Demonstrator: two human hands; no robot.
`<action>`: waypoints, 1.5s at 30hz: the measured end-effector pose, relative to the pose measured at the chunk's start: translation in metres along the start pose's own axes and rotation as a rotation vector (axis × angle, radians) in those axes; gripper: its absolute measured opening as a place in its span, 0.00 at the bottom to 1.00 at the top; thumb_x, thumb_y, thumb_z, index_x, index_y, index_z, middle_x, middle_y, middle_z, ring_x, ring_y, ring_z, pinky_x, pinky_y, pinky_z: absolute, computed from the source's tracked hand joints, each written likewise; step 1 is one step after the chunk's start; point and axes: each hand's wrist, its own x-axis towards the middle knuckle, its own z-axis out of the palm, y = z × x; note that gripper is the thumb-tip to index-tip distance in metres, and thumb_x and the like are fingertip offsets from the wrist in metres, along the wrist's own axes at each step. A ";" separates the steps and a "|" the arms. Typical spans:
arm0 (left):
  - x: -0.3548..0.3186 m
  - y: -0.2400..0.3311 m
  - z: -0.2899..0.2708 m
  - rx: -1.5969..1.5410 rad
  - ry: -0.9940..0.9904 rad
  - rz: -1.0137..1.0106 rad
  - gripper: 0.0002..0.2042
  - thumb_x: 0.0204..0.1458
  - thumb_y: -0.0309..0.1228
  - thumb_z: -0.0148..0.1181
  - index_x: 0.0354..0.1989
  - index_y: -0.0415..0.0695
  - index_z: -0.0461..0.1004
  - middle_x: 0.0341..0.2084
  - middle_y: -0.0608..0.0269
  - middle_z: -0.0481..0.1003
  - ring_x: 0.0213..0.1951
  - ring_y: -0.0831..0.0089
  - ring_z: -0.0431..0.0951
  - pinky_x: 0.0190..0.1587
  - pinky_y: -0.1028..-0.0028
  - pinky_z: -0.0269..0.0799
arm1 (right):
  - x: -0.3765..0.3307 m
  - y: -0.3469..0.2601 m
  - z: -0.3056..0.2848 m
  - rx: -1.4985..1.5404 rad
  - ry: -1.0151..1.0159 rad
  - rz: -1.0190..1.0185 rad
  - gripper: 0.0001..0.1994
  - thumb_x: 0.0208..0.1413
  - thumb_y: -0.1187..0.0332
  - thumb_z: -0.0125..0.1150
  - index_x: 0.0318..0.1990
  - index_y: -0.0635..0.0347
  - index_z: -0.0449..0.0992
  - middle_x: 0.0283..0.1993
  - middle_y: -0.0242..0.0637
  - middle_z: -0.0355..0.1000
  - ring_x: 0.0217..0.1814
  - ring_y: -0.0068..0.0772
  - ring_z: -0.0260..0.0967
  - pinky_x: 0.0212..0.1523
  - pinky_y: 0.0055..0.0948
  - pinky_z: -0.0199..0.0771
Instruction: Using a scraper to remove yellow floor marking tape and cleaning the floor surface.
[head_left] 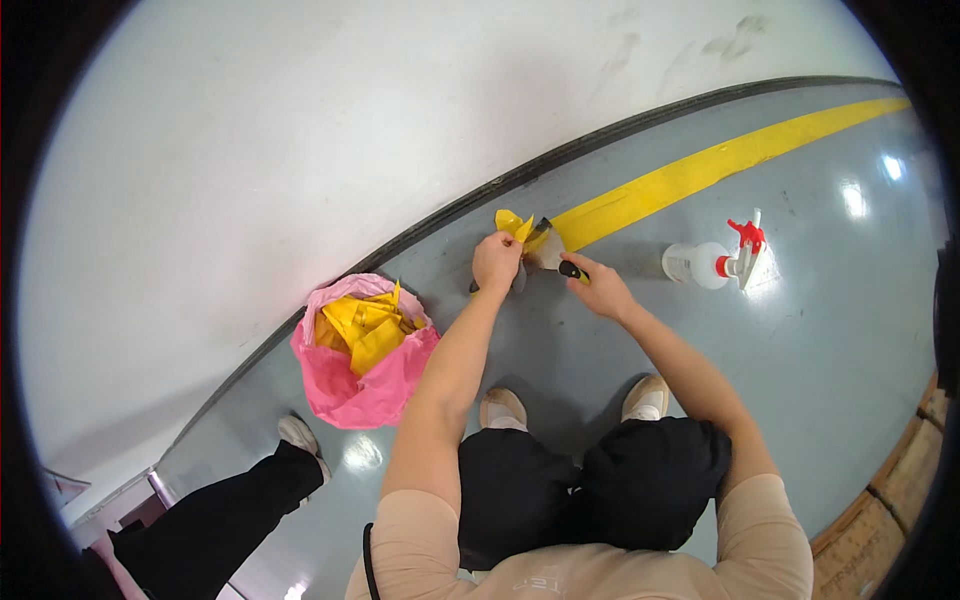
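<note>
Beige shirt [620,574] | pink bag [350,402]: yellow scraps [374,346] | left grip [497,262]: pinching tape [511,223] | right grip [604,293]: clamping scraper [551,257]

Yellow tape [700,172], scraper [550,252] at its end

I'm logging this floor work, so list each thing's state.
Pink bag: open, holding yellow scraps
Yellow scraps: creased, heaped
Yellow strip: flat on the floor
Yellow piece: bent, pinched in left hand
Scraper: gripped in right hand
Spray bottle: trigger head fitted, unheld
</note>
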 end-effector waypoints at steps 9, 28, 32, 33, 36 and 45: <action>0.005 -0.011 0.007 -0.233 0.027 -0.094 0.10 0.41 0.34 0.58 0.30 0.44 0.78 0.26 0.56 0.78 0.31 0.60 0.78 0.34 0.66 0.71 | 0.001 -0.018 0.002 0.016 -0.034 0.132 0.23 0.49 0.64 0.54 0.55 0.50 0.66 0.44 0.51 0.71 0.45 0.55 0.68 0.45 0.42 0.69; 0.020 -0.041 -0.025 -0.274 0.177 -0.126 0.09 0.40 0.34 0.59 0.28 0.44 0.78 0.24 0.57 0.78 0.27 0.64 0.78 0.33 0.69 0.71 | 0.008 -0.015 0.021 -0.007 0.025 0.034 0.23 0.49 0.64 0.54 0.56 0.49 0.66 0.46 0.50 0.71 0.48 0.53 0.67 0.49 0.43 0.67; 0.006 -0.028 -0.047 -0.219 0.121 -0.123 0.08 0.41 0.34 0.58 0.28 0.45 0.78 0.25 0.59 0.78 0.28 0.64 0.78 0.33 0.68 0.71 | 0.000 -0.009 -0.008 -0.057 -0.037 0.033 0.23 0.49 0.64 0.54 0.56 0.50 0.65 0.48 0.49 0.70 0.50 0.52 0.66 0.51 0.41 0.66; 0.002 -0.027 -0.052 -0.187 0.133 -0.078 0.08 0.42 0.34 0.58 0.28 0.44 0.78 0.23 0.59 0.78 0.27 0.66 0.78 0.32 0.70 0.70 | 0.002 -0.010 -0.014 -0.081 -0.053 -0.025 0.23 0.49 0.64 0.54 0.56 0.50 0.65 0.50 0.49 0.69 0.51 0.52 0.66 0.51 0.40 0.66; -0.002 -0.042 -0.084 -0.101 0.144 -0.029 0.09 0.44 0.35 0.57 0.28 0.43 0.78 0.22 0.58 0.77 0.26 0.66 0.78 0.30 0.71 0.70 | 0.007 -0.032 -0.029 -0.057 -0.085 0.005 0.24 0.49 0.65 0.55 0.57 0.51 0.65 0.51 0.49 0.68 0.51 0.51 0.66 0.52 0.39 0.65; -0.077 -0.069 -0.254 0.763 0.056 0.190 0.08 0.47 0.33 0.53 0.29 0.43 0.74 0.27 0.50 0.76 0.29 0.55 0.77 0.32 0.59 0.72 | -0.009 -0.017 -0.052 -0.023 -0.141 0.167 0.24 0.49 0.65 0.56 0.57 0.51 0.65 0.52 0.47 0.68 0.53 0.50 0.65 0.52 0.36 0.65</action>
